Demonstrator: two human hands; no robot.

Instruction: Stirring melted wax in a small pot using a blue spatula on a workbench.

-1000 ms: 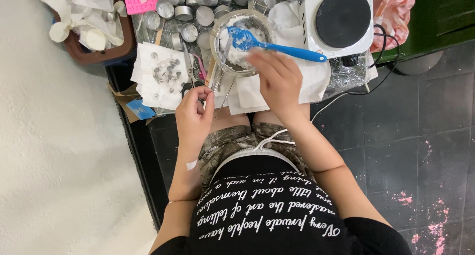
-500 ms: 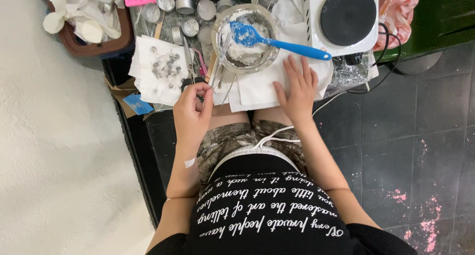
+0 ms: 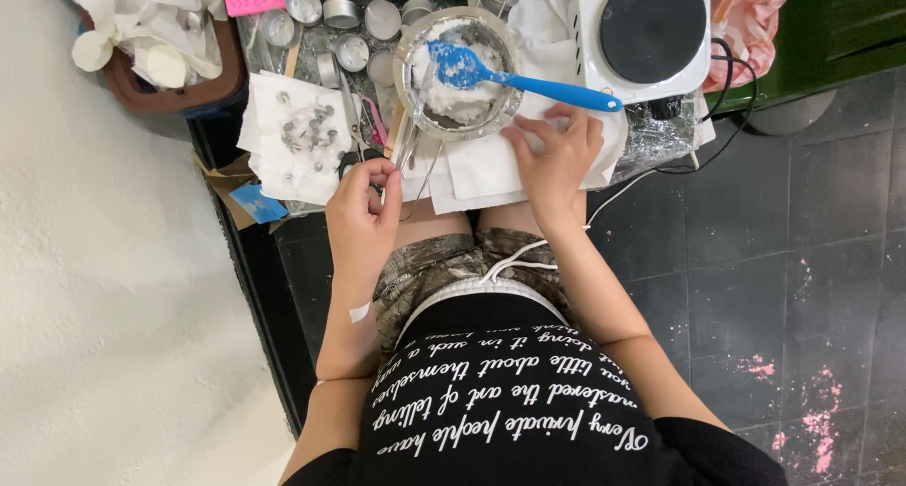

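Person seated at a cluttered work surface, hands at a bowl of white flakes.

White hotplate top right; metal bowl with blue spatula, long axis pointing right, light, stiff, best gripped mid-handle. Right hand lies flat on paper sheet, fingers spread. Left hand pinches something thin, possibly a wick.
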